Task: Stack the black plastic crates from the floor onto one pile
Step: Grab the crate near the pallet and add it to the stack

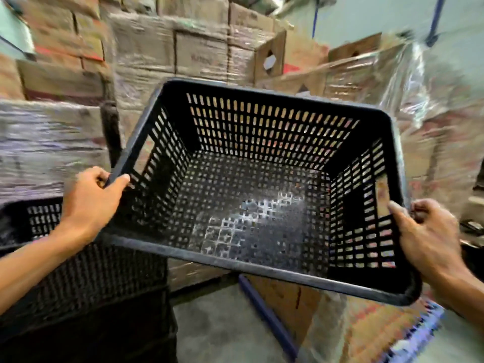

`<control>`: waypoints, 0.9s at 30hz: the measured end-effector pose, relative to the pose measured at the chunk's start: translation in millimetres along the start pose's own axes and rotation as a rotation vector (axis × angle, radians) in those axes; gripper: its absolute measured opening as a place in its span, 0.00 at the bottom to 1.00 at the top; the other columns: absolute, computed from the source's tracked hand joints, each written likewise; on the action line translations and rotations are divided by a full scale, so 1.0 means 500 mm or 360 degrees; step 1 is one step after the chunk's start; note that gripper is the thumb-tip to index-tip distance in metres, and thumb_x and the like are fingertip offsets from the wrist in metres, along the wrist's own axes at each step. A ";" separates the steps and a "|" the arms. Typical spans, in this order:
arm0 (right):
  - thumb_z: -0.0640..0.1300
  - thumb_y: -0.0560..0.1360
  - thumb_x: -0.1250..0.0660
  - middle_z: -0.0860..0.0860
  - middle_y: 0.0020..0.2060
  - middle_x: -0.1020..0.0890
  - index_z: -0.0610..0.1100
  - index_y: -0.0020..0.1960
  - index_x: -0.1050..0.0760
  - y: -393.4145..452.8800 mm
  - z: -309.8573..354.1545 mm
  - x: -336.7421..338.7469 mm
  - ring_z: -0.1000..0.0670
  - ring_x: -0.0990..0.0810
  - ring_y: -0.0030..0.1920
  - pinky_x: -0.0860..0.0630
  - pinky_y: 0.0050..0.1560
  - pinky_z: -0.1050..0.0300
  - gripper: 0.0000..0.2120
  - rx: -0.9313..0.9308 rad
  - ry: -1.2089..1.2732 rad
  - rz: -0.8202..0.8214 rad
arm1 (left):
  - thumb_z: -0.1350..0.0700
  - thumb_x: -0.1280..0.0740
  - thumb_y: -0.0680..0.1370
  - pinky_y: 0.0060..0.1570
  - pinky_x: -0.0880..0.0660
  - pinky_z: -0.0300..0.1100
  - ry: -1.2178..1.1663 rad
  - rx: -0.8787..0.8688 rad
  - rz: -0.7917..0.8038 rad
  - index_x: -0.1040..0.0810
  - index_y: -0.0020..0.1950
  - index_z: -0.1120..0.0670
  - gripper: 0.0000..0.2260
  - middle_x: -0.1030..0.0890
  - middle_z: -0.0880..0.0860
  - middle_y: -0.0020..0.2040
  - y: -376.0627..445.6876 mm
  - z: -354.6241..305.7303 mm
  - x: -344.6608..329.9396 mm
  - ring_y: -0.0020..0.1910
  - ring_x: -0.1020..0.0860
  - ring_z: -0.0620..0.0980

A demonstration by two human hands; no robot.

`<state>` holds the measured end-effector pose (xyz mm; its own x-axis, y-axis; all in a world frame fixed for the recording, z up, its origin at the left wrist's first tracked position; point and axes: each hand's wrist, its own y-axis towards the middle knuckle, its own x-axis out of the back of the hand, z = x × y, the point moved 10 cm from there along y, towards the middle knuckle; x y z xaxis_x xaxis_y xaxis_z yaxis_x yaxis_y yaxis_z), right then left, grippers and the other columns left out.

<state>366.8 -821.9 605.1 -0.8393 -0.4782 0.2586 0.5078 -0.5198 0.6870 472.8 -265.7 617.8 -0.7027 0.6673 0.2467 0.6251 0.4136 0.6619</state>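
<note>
I hold an empty black plastic crate in the air in front of me, its slotted walls and grid floor open toward the camera. It is tilted, with its right side lower. My left hand grips the crate's left rim. My right hand grips the rim at its right side. Below and to the left stands a pile of black crates; the top one shows its slotted wall behind my left forearm. The held crate hangs above and to the right of that pile, apart from it.
Shrink-wrapped stacks of cardboard boxes rise close behind and to the left. More wrapped boxes stand at the right. A blue pallet with wrapped goods lies at the lower right. Grey concrete floor shows between pile and pallet.
</note>
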 end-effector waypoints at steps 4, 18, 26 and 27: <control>0.45 0.73 0.32 0.39 0.31 0.25 0.37 0.39 0.28 0.043 0.130 -0.117 0.52 0.30 0.32 0.37 0.31 0.58 0.12 0.0150 0.0216 0.0011 | 0.56 0.33 0.75 0.19 0.34 0.27 -0.0121 0.0034 -0.0165 0.27 0.33 0.57 0.11 0.27 0.37 0.17 0.089 0.021 0.122 0.19 0.26 0.38; 0.55 0.69 0.31 0.42 0.35 0.19 0.41 0.38 0.24 0.079 0.483 -0.727 0.43 0.22 0.37 0.28 0.35 0.49 0.16 0.0313 0.0527 0.0472 | 0.50 0.30 0.70 0.36 0.25 0.43 0.0309 0.0244 -0.0628 0.24 0.32 0.59 0.14 0.20 0.61 0.32 0.325 0.294 0.488 0.33 0.20 0.56; 0.55 0.67 0.29 0.39 0.34 0.18 0.41 0.33 0.24 0.070 0.556 -0.950 0.39 0.18 0.39 0.29 0.32 0.49 0.17 0.0210 0.0392 0.0761 | 0.53 0.28 0.68 0.38 0.24 0.49 0.0348 0.0501 -0.0618 0.32 0.26 0.54 0.16 0.24 0.59 0.31 0.405 0.438 0.525 0.33 0.25 0.54; 0.54 0.68 0.29 0.39 0.34 0.18 0.41 0.33 0.24 0.070 0.557 -0.966 0.40 0.19 0.39 0.29 0.31 0.50 0.16 0.0173 0.0359 0.0781 | 0.54 0.28 0.69 0.37 0.26 0.47 0.0322 0.0552 -0.0600 0.33 0.26 0.53 0.17 0.25 0.58 0.31 0.417 0.449 0.518 0.33 0.25 0.52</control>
<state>736.1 -412.0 693.2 -0.4408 -0.7920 0.4224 0.7959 -0.1272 0.5920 497.5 132.3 660.6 -0.9294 0.3154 0.1915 0.3690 0.8036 0.4670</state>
